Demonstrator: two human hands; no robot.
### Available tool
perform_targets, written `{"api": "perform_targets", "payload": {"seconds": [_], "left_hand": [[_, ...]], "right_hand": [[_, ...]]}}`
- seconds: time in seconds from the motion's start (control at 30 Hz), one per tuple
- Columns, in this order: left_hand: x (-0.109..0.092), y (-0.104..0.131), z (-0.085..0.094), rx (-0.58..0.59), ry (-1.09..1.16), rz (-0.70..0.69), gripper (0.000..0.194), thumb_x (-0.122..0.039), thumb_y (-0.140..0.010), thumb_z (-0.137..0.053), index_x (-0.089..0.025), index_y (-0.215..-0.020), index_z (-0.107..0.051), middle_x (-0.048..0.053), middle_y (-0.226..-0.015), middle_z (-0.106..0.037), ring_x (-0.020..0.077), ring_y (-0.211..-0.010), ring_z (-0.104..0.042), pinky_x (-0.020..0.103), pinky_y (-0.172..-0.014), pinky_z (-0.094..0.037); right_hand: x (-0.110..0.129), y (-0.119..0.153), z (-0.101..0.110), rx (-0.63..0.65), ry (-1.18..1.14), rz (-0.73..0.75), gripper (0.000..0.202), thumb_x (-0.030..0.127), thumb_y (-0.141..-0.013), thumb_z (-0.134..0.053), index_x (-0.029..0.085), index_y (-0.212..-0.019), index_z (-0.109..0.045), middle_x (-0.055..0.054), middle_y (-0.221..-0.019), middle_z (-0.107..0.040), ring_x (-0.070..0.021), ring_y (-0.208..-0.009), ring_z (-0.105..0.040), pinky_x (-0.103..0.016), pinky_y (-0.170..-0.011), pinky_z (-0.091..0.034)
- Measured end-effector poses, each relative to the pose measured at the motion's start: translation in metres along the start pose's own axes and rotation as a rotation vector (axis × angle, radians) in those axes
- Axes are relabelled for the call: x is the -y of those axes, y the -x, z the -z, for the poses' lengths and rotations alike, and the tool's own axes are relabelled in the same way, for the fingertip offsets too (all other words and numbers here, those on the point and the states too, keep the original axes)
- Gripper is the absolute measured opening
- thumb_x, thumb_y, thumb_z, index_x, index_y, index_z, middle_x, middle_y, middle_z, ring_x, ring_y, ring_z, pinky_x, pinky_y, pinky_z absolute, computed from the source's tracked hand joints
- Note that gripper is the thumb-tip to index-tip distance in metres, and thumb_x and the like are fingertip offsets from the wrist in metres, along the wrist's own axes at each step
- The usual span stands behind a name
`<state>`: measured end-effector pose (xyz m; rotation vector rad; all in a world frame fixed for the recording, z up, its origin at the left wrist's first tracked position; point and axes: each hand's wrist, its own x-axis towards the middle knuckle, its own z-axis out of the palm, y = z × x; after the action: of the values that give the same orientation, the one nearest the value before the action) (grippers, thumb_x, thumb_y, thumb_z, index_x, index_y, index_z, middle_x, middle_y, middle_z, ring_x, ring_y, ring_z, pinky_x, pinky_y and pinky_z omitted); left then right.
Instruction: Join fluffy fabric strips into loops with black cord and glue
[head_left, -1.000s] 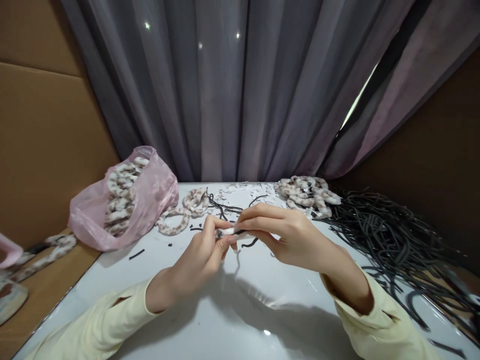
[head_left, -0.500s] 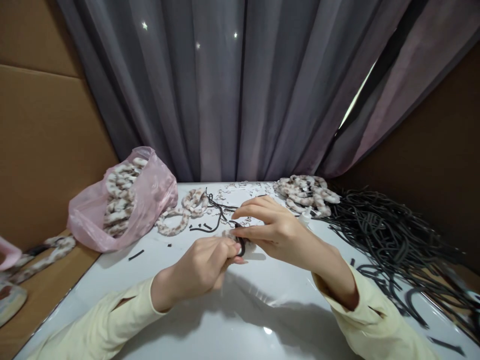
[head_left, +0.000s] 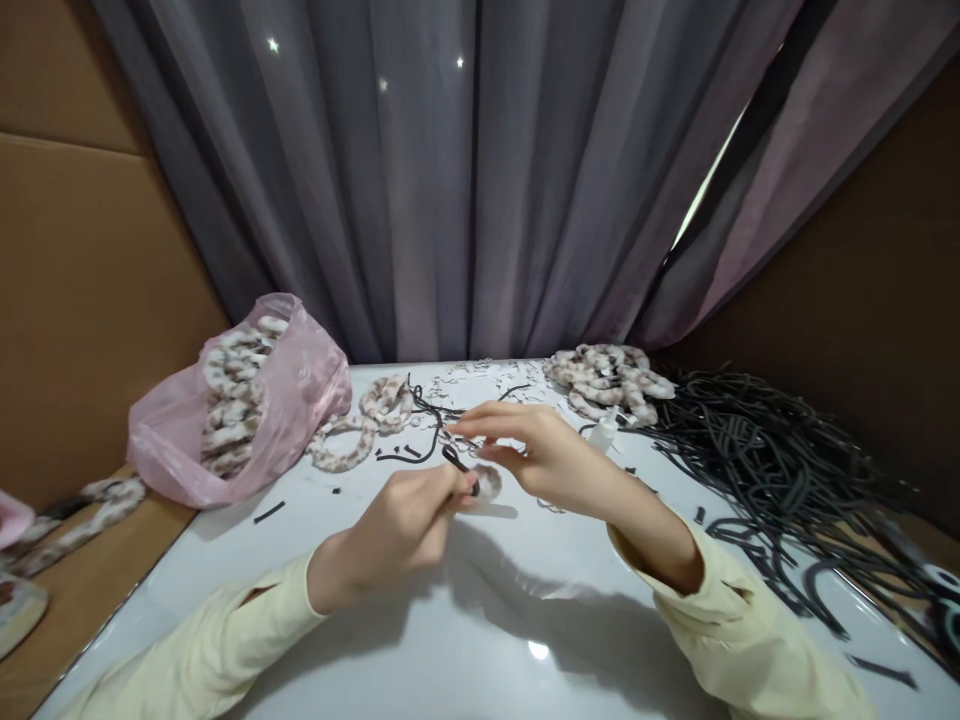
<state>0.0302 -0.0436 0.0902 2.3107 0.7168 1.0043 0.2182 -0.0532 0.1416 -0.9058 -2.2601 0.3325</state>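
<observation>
Pinched in my left hand [head_left: 405, 518] is a black cord [head_left: 455, 459], bent into a small loop that sticks up past the fingertips. A white-and-brown fuzzy piece [head_left: 490, 484] shows just right of those fingertips; whether it is joined to the cord is hidden. My right hand [head_left: 553, 450] hovers just beyond, palm down, fingers stretched and apart, with nothing visible in them. Under and behind its fingertips lie loose black cords [head_left: 435, 415] and small metal-looking bits [head_left: 457, 440]. Near its wrist stands a small white bottle [head_left: 603, 432].
A pink plastic bag [head_left: 315, 400] with fuzzy strips sits on the left of the white table [head_left: 360, 650]. More fuzzy strips [head_left: 611, 380] lie at the back right, beside a large heap of black cords [head_left: 780, 450]. A grey curtain [head_left: 420, 200] hangs behind.
My right hand has drawn away from the cord, its fingers now free. The cord loop in my left hand now points up and left. The white bottle shows more fully.
</observation>
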Motion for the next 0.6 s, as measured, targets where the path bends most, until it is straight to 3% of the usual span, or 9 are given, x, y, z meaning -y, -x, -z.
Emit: {"api": "perform_targets", "payload": {"seconds": [0.07,0.13,0.23,0.33,0.47,0.6], "left_hand": [[-0.002,-0.005,0.001,-0.082,0.128,0.200,0.011,-0.026,-0.084,-0.051,-0.019,-0.075,-0.048,0.001,-0.066,-0.060,0.0107,-0.051,-0.050,0.022,-0.050,-0.039],[-0.001,-0.012,0.003,-0.135,0.332,0.375,0.017,-0.031,-0.084,-0.052,-0.019,-0.074,-0.044,-0.001,-0.062,-0.058,0.0081,-0.046,-0.043,0.019,-0.045,-0.033],[0.004,-0.019,0.006,-0.153,0.712,0.550,0.019,-0.026,-0.081,-0.055,-0.017,-0.071,-0.042,-0.004,-0.058,-0.052,0.0047,-0.043,-0.035,0.015,-0.041,-0.027],[0.014,-0.023,0.006,-0.141,1.020,0.696,0.017,-0.012,-0.073,-0.055,-0.015,-0.063,-0.041,-0.004,-0.059,-0.046,0.0023,-0.042,-0.034,0.013,-0.041,-0.027],[0.022,-0.026,0.007,-0.130,1.234,0.818,0.012,-0.008,-0.067,-0.055,-0.013,-0.064,-0.045,-0.004,-0.059,-0.044,0.0010,-0.040,-0.033,0.012,-0.039,-0.029],[0.021,-0.028,0.010,-0.165,1.175,0.798,0.011,-0.007,-0.066,-0.056,-0.013,-0.064,-0.046,-0.005,-0.059,-0.043,0.0012,-0.040,-0.034,0.013,-0.040,-0.031]], "right_hand": [[0.006,0.000,0.000,-0.124,0.050,-0.076,0.034,-0.002,-0.077,-0.046,0.014,-0.097,-0.067,-0.008,-0.100,-0.067,-0.0163,-0.093,-0.061,-0.026,-0.079,-0.046],[0.014,0.001,0.000,-0.159,0.049,-0.132,0.032,-0.002,-0.075,-0.045,0.014,-0.087,-0.069,-0.006,-0.092,-0.069,-0.0155,-0.085,-0.062,-0.025,-0.075,-0.046],[0.023,0.003,-0.004,-0.025,0.006,-0.221,0.031,0.000,-0.075,-0.044,0.016,-0.083,-0.070,-0.002,-0.075,-0.069,-0.0117,-0.064,-0.060,-0.021,-0.063,-0.043],[0.019,0.004,-0.017,0.117,0.000,-0.306,0.033,0.003,-0.076,-0.042,0.017,-0.090,-0.068,0.001,-0.059,-0.063,-0.0083,-0.046,-0.048,-0.019,-0.052,-0.036],[0.001,0.004,-0.038,0.060,-0.059,-0.374,0.031,0.005,-0.077,-0.041,0.016,-0.099,-0.059,-0.001,-0.067,-0.062,-0.0095,-0.052,-0.049,-0.020,-0.052,-0.035],[-0.010,-0.004,-0.055,0.069,-0.530,-0.521,0.026,0.004,-0.080,-0.036,0.019,-0.102,-0.039,-0.002,-0.084,-0.058,-0.0109,-0.062,-0.056,-0.021,-0.051,-0.041]]}}
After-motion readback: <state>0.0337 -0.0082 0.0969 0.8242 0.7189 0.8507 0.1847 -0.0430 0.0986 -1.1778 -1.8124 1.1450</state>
